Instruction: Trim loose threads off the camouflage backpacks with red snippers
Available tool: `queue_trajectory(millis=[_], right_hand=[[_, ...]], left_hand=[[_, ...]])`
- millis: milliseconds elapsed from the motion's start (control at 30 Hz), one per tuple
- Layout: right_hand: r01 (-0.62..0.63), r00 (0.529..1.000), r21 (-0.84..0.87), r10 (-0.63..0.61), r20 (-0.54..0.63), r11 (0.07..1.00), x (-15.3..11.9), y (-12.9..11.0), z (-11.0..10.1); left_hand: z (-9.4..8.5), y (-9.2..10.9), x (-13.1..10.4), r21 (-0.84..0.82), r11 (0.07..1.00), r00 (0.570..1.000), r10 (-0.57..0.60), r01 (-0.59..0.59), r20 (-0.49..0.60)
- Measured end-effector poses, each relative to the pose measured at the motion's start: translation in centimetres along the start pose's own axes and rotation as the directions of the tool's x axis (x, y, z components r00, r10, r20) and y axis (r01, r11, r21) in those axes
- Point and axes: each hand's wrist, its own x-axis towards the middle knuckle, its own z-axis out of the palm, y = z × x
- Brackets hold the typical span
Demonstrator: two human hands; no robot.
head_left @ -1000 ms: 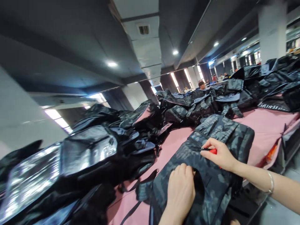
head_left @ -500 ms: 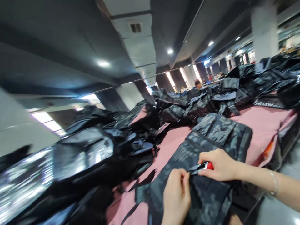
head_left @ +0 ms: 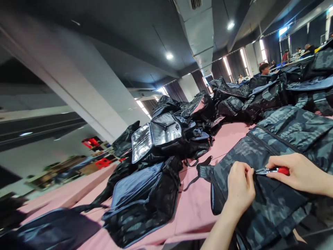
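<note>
The right hand (head_left: 293, 172) grips the snips (head_left: 277, 171), tips by the left hand (head_left: 240, 185), which pinches over the bag (head_left: 267, 205); its contents cannot be seen.

The one view comes from a camera worn on the person's head, above and behind both grips, the left grip (head_left: 240, 187) and the right grip (head_left: 296, 172). It faces forward and down past them, with its centre aimed beyond and to the left of the left grip. Both grips sit low on the right side of the view, close to the lens; the tabletop (head_left: 192, 205) spreads leftward and away from them. The camera is rolled sideways, so the room slants, and it takes in the ceiling (head_left: 117, 31) high above the grips.
</note>
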Motion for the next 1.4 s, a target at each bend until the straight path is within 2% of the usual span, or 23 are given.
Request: queue_trajectory(millis=[233, 433, 600, 800, 900, 1067, 1200, 1400], right_hand=[[-0.074, 0.997, 0.142, 0.075, -0.002, 0.987, -0.3, 0.4, 0.0], [-0.060, 0.998, 0.067, 0.059, 0.009, 0.996, -0.4, 0.3, 0.2], [-0.023, 1.000, -0.012, 0.023, -0.017, 1.000, -0.4, 0.0, 0.7], [-0.085, 0.996, 0.108, 0.085, 0.005, 0.991, -0.9, 0.0, 0.7], [-0.104, 0.994, 0.087, 0.106, -0.020, 0.991, -1.1, 0.0, 0.7], [-0.079, 0.997, 0.059, 0.078, 0.026, 0.995, -1.3, -0.2, 0.7], [-0.051, 0.999, -0.014, 0.051, 0.019, 0.999, -1.2, -0.5, 0.9], [-0.080, 0.992, 0.102, 0.069, 0.104, 0.992, -1.5, -0.2, 0.5]], left_hand=[[-0.1, -0.1, -0.6, -0.030, 1.000, 0.999, -0.006, 0.005, -0.039], [-0.2, 0.1, -0.7, -0.029, 1.000, 0.999, -0.001, 0.000, -0.053], [-0.1, 0.1, -0.8, -0.024, 0.999, 0.999, 0.023, -0.023, -0.024], [-0.4, 0.1, -1.5, -0.095, 0.995, 0.996, -0.018, 0.010, -0.083], [-0.5, 0.2, -1.7, -0.111, 0.994, 0.996, -0.025, 0.015, -0.089], [-0.3, 0.2, -1.7, -0.107, 0.994, 0.995, -0.035, 0.024, -0.097], [-0.1, 0.2, -1.7, -0.111, 0.994, 0.996, -0.005, -0.005, -0.087], [-0.3, 0.2, -2.2, -0.133, 0.990, 0.996, 0.032, -0.043, -0.084]])
